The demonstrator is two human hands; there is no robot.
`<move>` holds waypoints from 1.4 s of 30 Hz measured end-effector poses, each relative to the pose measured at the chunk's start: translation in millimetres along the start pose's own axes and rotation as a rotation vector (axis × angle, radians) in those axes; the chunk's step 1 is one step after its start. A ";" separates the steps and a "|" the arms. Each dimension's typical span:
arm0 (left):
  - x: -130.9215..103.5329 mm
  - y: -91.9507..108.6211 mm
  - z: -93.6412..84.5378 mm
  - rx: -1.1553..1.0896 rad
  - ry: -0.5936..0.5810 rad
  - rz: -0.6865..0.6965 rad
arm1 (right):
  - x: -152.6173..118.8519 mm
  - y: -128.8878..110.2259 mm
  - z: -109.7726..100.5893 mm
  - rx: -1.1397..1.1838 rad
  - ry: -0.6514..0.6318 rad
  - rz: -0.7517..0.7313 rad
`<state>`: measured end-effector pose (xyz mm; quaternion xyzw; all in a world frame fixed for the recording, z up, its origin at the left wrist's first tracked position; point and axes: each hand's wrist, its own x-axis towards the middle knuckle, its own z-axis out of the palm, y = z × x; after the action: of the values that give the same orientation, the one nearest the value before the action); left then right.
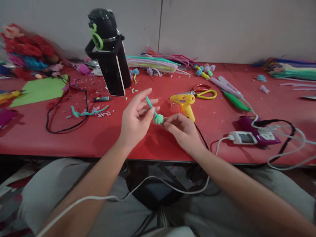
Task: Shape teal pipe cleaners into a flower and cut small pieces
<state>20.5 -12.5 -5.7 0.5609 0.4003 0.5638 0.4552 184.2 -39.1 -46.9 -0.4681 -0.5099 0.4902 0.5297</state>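
Between my hands, above the red tabletop (pixel 145 141), is a small mint-green fuzzy pipe-cleaner flower (pixel 158 119) with a teal pipe-cleaner stem (pixel 149 102). My left hand (pixel 137 117) pinches the stem between thumb and fingers, its other fingertips spread. At the flower's right side, my right hand (pixel 181 131) has thumb and index finger closed together, touching or almost touching it; whether something thin sits in that pinch is too small to see. Just beyond my right hand lies a yellow hot glue gun (pixel 184 103), with red-and-yellow-handled scissors (pixel 203 92) behind it.
A black bottle (pixel 111 49) stands behind a phone (pixel 112 75). Pipe-cleaner bundles (pixel 153 62) lie along the wall. A looped black cable (pixel 49 115) and a green sheet (pixel 39 90) are at left. A white charging cable (pixel 148 177) crosses my lap; a lilac tool (pixel 227 86) lies right.
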 end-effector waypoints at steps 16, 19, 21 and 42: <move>34.9 -14.0 -21.8 -0.575 0.254 -0.598 | 1.6 -1.8 -1.4 0.098 -0.053 0.069; 35.7 -14.9 -23.2 -0.613 0.244 -0.598 | 0.9 -4.0 -1.6 0.076 -0.080 0.059; 35.8 -15.0 -23.8 -0.622 0.231 -0.598 | 0.4 -6.1 -1.7 0.043 -0.100 0.045; 32.8 -3.0 -23.1 -0.619 0.159 -0.584 | -1.7 -2.6 -2.5 -0.077 -0.213 -0.028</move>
<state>-0.9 21.2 -0.9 0.2158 0.3879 0.5463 0.7103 186.7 -41.1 -44.6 -0.4260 -0.5883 0.5098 0.4610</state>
